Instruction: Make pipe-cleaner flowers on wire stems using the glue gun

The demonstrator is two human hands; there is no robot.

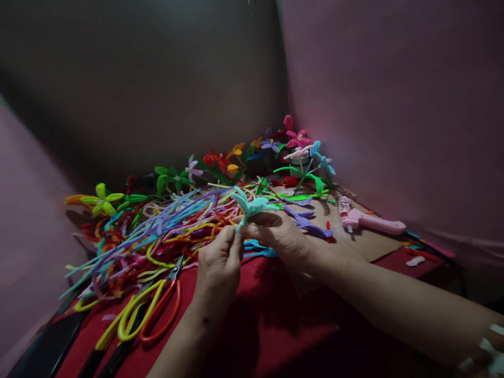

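Note:
A pale teal pipe-cleaner flower (250,206) is held up between both hands above a red cloth (271,320). My left hand (219,262) is closed, pinching its stem from below. My right hand (275,231) is closed around the base of the petals, just right of the stem. A big heap of loose pipe cleaners (157,231) in many colours lies to the left of the hands.
Finished pipe-cleaner flowers (236,157) line the back, some standing in a small cup (300,167). A pink glue gun (366,218) lies on cardboard at right. Scissors with red handles (163,310) and yellow handles (134,315) lie at front left. Walls close in behind.

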